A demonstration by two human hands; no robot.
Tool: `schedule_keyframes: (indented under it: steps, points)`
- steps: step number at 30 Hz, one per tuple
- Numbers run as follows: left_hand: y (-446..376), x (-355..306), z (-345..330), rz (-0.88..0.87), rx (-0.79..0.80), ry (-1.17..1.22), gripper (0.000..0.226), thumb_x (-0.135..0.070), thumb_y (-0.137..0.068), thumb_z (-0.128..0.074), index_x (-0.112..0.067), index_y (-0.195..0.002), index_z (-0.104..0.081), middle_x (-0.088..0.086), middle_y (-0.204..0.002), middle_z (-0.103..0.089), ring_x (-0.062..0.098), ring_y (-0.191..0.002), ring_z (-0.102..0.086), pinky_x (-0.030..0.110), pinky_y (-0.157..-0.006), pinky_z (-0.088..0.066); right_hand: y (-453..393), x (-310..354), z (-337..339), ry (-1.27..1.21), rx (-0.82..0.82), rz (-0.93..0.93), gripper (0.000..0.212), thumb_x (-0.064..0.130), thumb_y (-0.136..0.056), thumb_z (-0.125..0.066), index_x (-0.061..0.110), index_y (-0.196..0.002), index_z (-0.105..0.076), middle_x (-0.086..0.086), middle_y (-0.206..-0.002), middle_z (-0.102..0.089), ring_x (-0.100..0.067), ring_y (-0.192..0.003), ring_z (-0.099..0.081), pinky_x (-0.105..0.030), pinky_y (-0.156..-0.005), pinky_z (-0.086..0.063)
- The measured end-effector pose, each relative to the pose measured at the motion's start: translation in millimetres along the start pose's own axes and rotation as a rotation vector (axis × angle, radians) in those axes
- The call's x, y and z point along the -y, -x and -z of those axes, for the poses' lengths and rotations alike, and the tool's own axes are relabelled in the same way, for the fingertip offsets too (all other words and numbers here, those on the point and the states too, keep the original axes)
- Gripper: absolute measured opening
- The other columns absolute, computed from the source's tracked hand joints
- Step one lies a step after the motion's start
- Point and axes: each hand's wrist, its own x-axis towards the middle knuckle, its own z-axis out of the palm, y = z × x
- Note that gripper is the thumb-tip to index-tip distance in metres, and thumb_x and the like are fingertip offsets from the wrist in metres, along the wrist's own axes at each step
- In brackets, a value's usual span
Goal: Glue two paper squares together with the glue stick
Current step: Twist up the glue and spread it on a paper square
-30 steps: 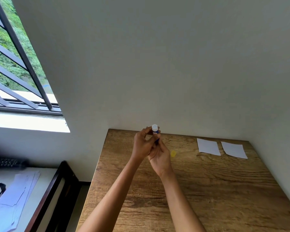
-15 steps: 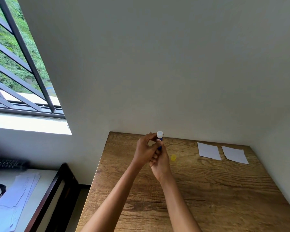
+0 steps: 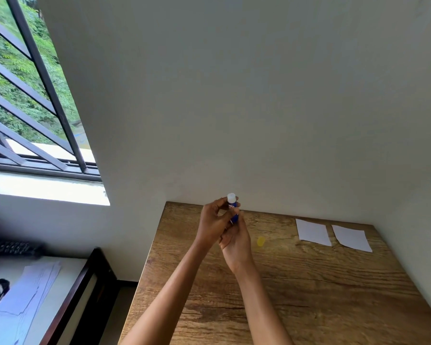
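Observation:
Both hands hold a small blue glue stick (image 3: 232,207) upright above the far left part of the wooden table (image 3: 296,295). Its white glue tip points up and is uncovered. My left hand (image 3: 213,224) pinches the upper body of the stick. My right hand (image 3: 235,241) grips its lower end from below. The yellow cap (image 3: 260,241) lies on the table just right of my hands. Two white paper squares (image 3: 313,232) (image 3: 351,238) lie flat side by side at the far right, apart from each other and from my hands.
A white wall runs along the table's far and right edges. Left of the table stands a lower dark-framed desk (image 3: 67,295) with loose papers (image 3: 23,302) and a black cable. A barred window (image 3: 30,95) is at the upper left.
The hands and the glue stick stay together in nearly the same spot; only the view shifts slightly. The cap and both papers have not moved.

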Motion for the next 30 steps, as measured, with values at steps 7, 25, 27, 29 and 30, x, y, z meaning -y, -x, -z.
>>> schedule_keyframes:
  steps: [7, 25, 27, 29, 30]
  points:
    - [-7, -4, 6, 0.039, 0.006, -0.011, 0.013, -0.013, -0.083, -0.067, -0.022, -0.091, -0.069, 0.015, -0.087, -0.072, 0.011, -0.06, -0.064, 0.022, -0.056, -0.054, -4, 3, -14, 0.032, -0.098, -0.015, 0.039, 0.033, -0.098, -0.032, 0.015, -0.079, -0.061, 0.003, -0.056, -0.055, -0.007, -0.049, -0.047, -0.02, -0.047, -0.037]
    - [-25, -15, 22, 0.05, 0.029, -0.013, 0.016, -0.014, -0.085, -0.064, -0.019, -0.101, -0.067, 0.009, -0.092, -0.071, 0.016, -0.079, -0.067, 0.029, -0.071, -0.055, -11, -3, -34, 0.046, -0.097, 0.025, 0.043, 0.044, -0.097, -0.034, 0.015, -0.102, -0.064, -0.002, -0.076, -0.067, -0.011, -0.063, -0.06, -0.023, -0.053, -0.044]
    - [-27, -14, 25, 0.04, 0.034, -0.027, 0.014, -0.016, -0.085, -0.064, -0.021, -0.099, -0.067, 0.013, -0.091, -0.071, 0.01, -0.063, -0.064, 0.023, -0.059, -0.054, -12, -2, -38, 0.121, -0.133, 0.02, 0.044, 0.047, -0.094, -0.036, 0.017, -0.078, -0.063, 0.004, -0.056, -0.054, -0.008, -0.049, -0.045, -0.021, -0.046, -0.034]
    - [-28, -13, 26, 0.038, 0.051, -0.043, 0.013, -0.019, -0.086, -0.064, -0.025, -0.097, -0.066, 0.012, -0.088, -0.072, 0.009, -0.051, -0.061, 0.02, -0.048, -0.052, -15, 2, -44, 0.145, -0.168, -0.037, 0.052, 0.051, -0.095, -0.034, 0.019, -0.06, -0.055, 0.006, -0.045, -0.045, -0.006, -0.04, -0.038, -0.019, -0.04, -0.028]
    - [-29, -13, 26, 0.04, 0.059, -0.036, 0.013, -0.02, -0.086, -0.063, -0.026, -0.098, -0.065, 0.011, -0.086, -0.072, 0.011, -0.05, -0.062, 0.021, -0.046, -0.052, -17, 3, -44, 0.132, -0.17, -0.061, 0.053, 0.051, -0.095, -0.033, 0.019, -0.059, -0.053, 0.006, -0.044, -0.044, -0.006, -0.039, -0.038, -0.019, -0.039, -0.028]
